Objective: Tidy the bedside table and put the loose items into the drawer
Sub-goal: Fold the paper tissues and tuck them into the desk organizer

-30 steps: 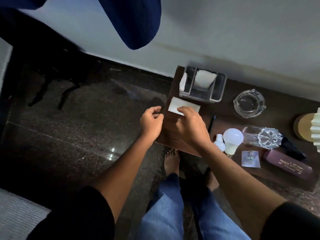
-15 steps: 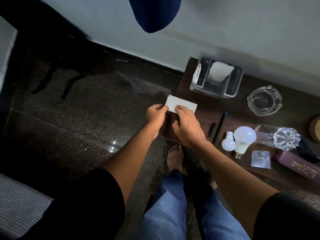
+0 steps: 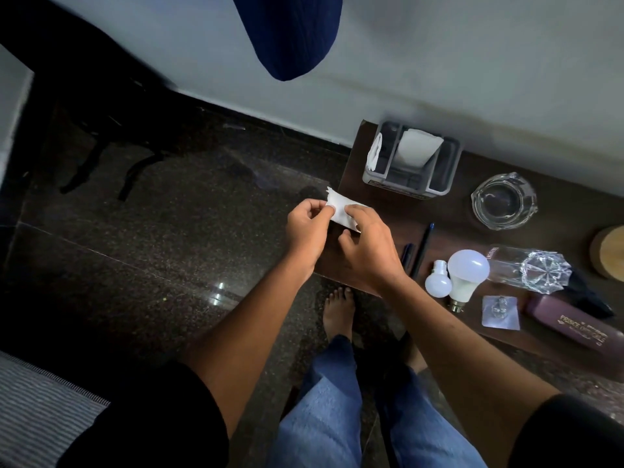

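A white folded paper (image 3: 339,207) is held at the left end of the dark wooden bedside table (image 3: 449,228), just above its edge. My left hand (image 3: 307,229) pinches the paper's left side. My right hand (image 3: 366,248) grips its right side with the thumb underneath. On the table lie two dark pens (image 3: 422,251), a small white bulb (image 3: 438,282), a larger white bulb (image 3: 467,273), a small clear packet (image 3: 500,312) and a maroon case (image 3: 574,327). No drawer is in view.
A grey organiser (image 3: 410,184) with white tissues stands at the table's back left, by the wall. A glass ashtray (image 3: 503,201), a toppled cut-glass vase (image 3: 530,270) and a wooden round object (image 3: 609,253) sit to the right. My bare feet stand on dark granite floor (image 3: 152,248).
The paper lay flat on the table under my right hand. Both hands took hold of it, lifted it off the left edge, and it now looks folded smaller.
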